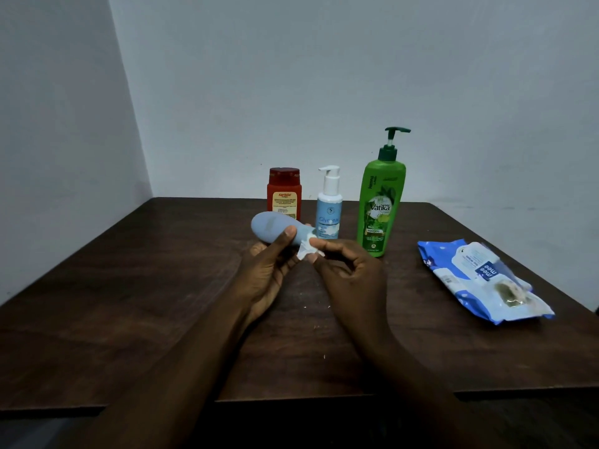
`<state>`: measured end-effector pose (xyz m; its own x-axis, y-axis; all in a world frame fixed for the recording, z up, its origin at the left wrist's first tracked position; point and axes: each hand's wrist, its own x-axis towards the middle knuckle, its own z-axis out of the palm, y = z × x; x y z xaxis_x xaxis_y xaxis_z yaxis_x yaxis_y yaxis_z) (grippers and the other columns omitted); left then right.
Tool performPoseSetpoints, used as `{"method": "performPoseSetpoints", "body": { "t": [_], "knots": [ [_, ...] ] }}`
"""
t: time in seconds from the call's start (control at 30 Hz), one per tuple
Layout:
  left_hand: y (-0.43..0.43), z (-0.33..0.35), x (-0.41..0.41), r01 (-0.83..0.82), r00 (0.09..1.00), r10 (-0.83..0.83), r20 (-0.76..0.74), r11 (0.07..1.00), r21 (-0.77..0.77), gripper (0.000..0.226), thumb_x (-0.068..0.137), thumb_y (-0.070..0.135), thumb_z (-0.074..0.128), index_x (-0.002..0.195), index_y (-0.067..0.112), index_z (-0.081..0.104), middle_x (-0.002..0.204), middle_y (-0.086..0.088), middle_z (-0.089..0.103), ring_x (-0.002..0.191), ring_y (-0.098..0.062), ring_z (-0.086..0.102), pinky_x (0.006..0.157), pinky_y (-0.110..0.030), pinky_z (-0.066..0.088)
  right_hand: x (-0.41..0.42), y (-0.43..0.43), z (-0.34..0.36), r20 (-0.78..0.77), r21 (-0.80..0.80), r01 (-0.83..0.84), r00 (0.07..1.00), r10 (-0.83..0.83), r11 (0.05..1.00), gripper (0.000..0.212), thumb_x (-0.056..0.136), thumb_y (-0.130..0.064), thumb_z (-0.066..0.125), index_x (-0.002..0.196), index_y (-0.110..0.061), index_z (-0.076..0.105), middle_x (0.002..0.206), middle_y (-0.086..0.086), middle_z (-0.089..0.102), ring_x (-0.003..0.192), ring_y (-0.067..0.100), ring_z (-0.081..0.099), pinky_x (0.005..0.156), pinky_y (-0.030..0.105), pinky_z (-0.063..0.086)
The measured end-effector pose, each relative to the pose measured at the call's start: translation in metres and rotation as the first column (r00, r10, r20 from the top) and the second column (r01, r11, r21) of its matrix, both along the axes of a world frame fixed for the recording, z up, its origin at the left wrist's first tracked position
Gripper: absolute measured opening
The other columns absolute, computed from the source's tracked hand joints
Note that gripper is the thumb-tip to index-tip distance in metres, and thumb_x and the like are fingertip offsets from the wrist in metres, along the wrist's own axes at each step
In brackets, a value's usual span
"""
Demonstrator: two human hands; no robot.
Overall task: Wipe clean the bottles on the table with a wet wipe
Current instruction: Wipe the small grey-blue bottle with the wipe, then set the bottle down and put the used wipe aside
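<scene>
My left hand [270,270] holds a small grey-blue bottle [270,226] tilted above the table, its rounded end pointing up and left. My right hand [351,270] pinches a small white wet wipe [306,251] against the bottle's lower right end. Behind them stand a red bottle [284,192], a light blue pump bottle [329,205] and a tall green pump bottle [381,202], all upright near the back of the dark wooden table [162,286].
A blue and white pack of wet wipes [479,280] lies on the table's right side, its flap open. Pale walls close in behind and to the left. A few white specks lie on the tabletop near my wrists.
</scene>
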<state>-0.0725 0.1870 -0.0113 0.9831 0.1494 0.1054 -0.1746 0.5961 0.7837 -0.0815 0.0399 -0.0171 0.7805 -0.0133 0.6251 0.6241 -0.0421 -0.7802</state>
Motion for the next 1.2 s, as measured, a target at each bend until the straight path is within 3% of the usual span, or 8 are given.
{"method": "performPoseSetpoints", "body": {
  "t": [0.13, 0.27, 0.43, 0.53, 0.63, 0.73, 0.9, 1.2],
  "knots": [
    [0.000, -0.001, 0.001, 0.000, 1.000, -0.001, 0.012, 1.000, 0.017, 0.031, 0.093, 0.008, 0.061, 0.123, 0.005, 0.058, 0.104, -0.010, 0.077, 0.100, -0.018, 0.073, 0.087, -0.031, 0.060, 0.007, -0.004, -0.006, -0.087, -0.060, 0.001, 0.996, -0.007, 0.998, 0.023, 0.083, -0.010, 0.079, 0.103, -0.020, 0.077, 0.102, -0.010, 0.076, 0.094, 0.000, 0.071, 0.085, 0.025, 0.058],
    [0.000, 0.000, 0.000, -0.021, 1.000, 0.018, 0.026, 0.996, 0.089, 0.038, 0.083, 0.016, 0.067, 0.120, 0.009, 0.060, 0.100, -0.005, 0.078, 0.095, -0.014, 0.074, 0.082, -0.028, 0.061, 0.011, -0.006, -0.011, -0.158, -0.100, 0.005, 0.987, -0.021, 0.995, 0.023, 0.082, -0.016, 0.080, 0.103, -0.023, 0.078, 0.099, -0.011, 0.077, 0.092, 0.001, 0.071, 0.089, 0.035, 0.059],
    [0.016, -0.004, 0.008, -0.117, 0.992, 0.124, -0.020, 0.968, 0.224, 0.050, 0.075, 0.027, 0.076, 0.122, 0.014, 0.065, 0.113, -0.003, 0.075, 0.110, -0.019, 0.069, 0.088, -0.031, 0.056, 0.011, -0.008, -0.014, -0.091, -0.149, 0.031, 0.995, -0.045, 0.988, 0.024, 0.082, -0.014, 0.080, 0.104, -0.023, 0.078, 0.102, -0.012, 0.075, 0.091, -0.001, 0.070, 0.085, 0.030, 0.060],
    [0.030, -0.002, 0.012, -0.146, 0.982, 0.179, -0.064, 0.925, 0.350, 0.056, 0.068, 0.031, 0.081, 0.121, 0.021, 0.063, 0.117, -0.002, 0.073, 0.111, -0.017, 0.069, 0.097, -0.038, 0.054, 0.012, -0.009, -0.015, -0.061, -0.178, 0.019, 0.998, -0.031, 0.984, 0.025, 0.083, -0.011, 0.079, 0.105, -0.023, 0.077, 0.103, -0.013, 0.075, 0.090, -0.003, 0.069, 0.080, 0.020, 0.058],
    [0.053, 0.006, 0.016, -0.172, 0.968, 0.242, -0.074, 0.845, 0.506, 0.064, 0.068, 0.034, 0.080, 0.127, 0.020, 0.059, 0.122, -0.003, 0.068, 0.111, -0.016, 0.068, 0.095, -0.037, 0.055, 0.013, -0.009, -0.016, -0.041, -0.178, -0.011, 0.999, 0.003, 0.984, 0.025, 0.083, -0.009, 0.079, 0.105, -0.021, 0.077, 0.103, -0.012, 0.074, 0.090, -0.005, 0.068, 0.073, 0.010, 0.053],
    [0.079, 0.012, 0.021, -0.216, 0.956, 0.293, -0.016, 0.736, 0.641, 0.051, 0.081, 0.024, 0.079, 0.127, 0.022, 0.057, 0.121, -0.001, 0.066, 0.110, -0.015, 0.066, 0.092, -0.034, 0.056, 0.011, -0.008, -0.016, 0.005, -0.209, -0.003, 1.000, 0.004, 0.978, 0.025, 0.082, -0.010, 0.080, 0.104, -0.019, 0.077, 0.101, -0.015, 0.072, 0.092, -0.006, 0.067, 0.073, 0.005, 0.050],
    [0.101, 0.012, 0.027, -0.231, 0.946, 0.324, 0.030, 0.605, 0.762, 0.032, 0.084, 0.018, 0.077, 0.106, 0.031, 0.057, 0.113, 0.002, 0.066, 0.103, -0.011, 0.065, 0.087, -0.030, 0.054, 0.010, -0.008, -0.016, 0.025, -0.232, -0.003, 1.000, 0.009, 0.973, 0.027, 0.082, -0.009, 0.079, 0.104, -0.025, 0.075, 0.099, -0.022, 0.068, 0.091, -0.005, 0.068, 0.075, 0.008, 0.053],
    [0.117, -0.015, 0.043, -0.234, 0.883, 0.454, -0.121, 0.649, 0.724, 0.035, 0.081, 0.018, 0.081, 0.102, 0.032, 0.057, 0.112, 0.001, 0.066, 0.106, -0.018, 0.066, 0.098, -0.042, 0.055, 0.011, -0.009, -0.019, -0.013, -0.241, -0.016, 1.000, 0.013, 0.970, 0.026, 0.083, -0.012, 0.079, 0.106, -0.024, 0.075, 0.103, -0.015, 0.071, 0.092, -0.007, 0.066, 0.072, 0.006, 0.052]
  ]
}}
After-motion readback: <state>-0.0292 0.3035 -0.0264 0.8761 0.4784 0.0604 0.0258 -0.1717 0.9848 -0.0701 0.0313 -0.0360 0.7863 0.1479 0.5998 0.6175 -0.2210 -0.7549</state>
